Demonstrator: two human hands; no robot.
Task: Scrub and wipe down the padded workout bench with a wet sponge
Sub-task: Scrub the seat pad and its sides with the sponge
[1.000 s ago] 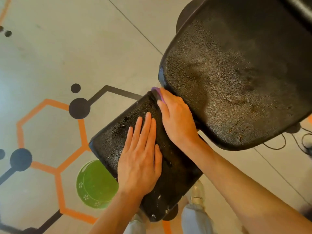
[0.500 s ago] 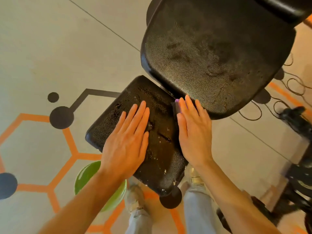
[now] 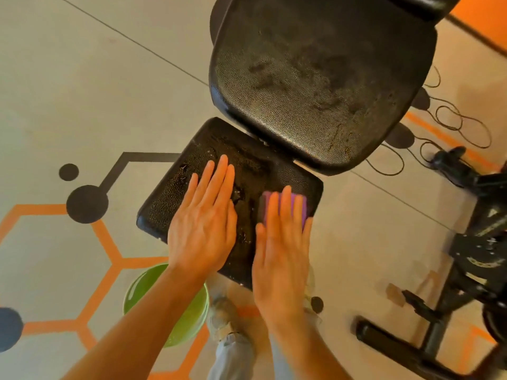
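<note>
The black padded seat pad [image 3: 175,187] of the workout bench lies below me, wet and speckled with grime. Beyond it rises the larger black back pad [image 3: 315,86], streaked and damp. My left hand [image 3: 205,223] rests flat on the seat pad with fingers together, holding nothing. My right hand [image 3: 279,242] presses flat on a purple sponge [image 3: 297,205] near the seat pad's right edge; the sponge shows past my fingertips and is mostly covered by the hand.
A green bucket [image 3: 189,322] stands on the floor under my left forearm. My shoes and jeans [image 3: 230,349] are beneath the seat. Black machine frame parts [image 3: 466,270] and loose cables [image 3: 452,124] lie to the right. The floor has orange hexagon lines.
My right hand has slid the sponge from the gap under the back pad down and right along the seat pad. The left hand stays flat on the seat.
</note>
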